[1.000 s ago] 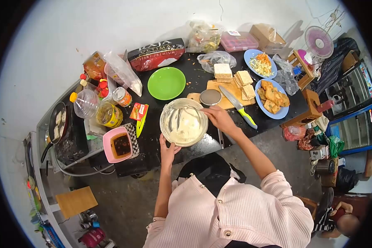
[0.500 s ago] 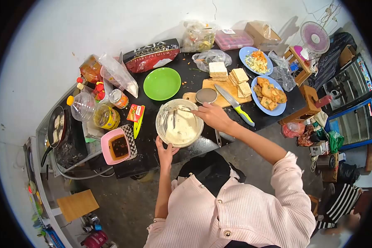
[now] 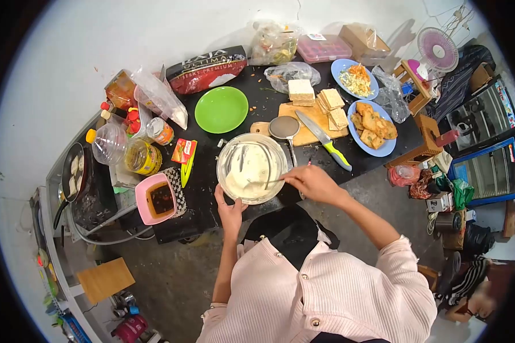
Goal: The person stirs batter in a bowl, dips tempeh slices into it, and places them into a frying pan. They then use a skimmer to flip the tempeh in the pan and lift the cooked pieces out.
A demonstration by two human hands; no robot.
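Note:
A clear bowl [image 3: 222, 178] of pale, creamy batter [image 3: 247, 171] stands near the front edge of the black table. My left hand [image 3: 230, 214] grips its lower left rim, thumb and fingers against the side. Pinched in my right hand [image 3: 313, 184] is a spoon [image 3: 273, 182], reaching over the right rim with its head down in the batter. Just behind the bowl, a round metal strainer [image 3: 284, 127] lies partly on a wooden cutting board [image 3: 309, 136]. The board also carries a knife [image 3: 325, 140] with a yellow-green handle and slices of tempeh [image 3: 329, 100].
A green plate [image 3: 221, 110] lies behind the bowl. Left are a pink bowl [image 3: 142, 201] of dark liquid, jars, bottles and a frying pan [image 3: 74, 171] with pieces in it. Blue plates of fried food [image 3: 375, 127] and shredded vegetables [image 3: 357, 80] stand right. A person [image 3: 475, 286] is at far right.
My right hand has moved toward me and right, drawing the spoon from the bowl's back to its front right. My left hand stays on the rim. The view has shifted slightly.

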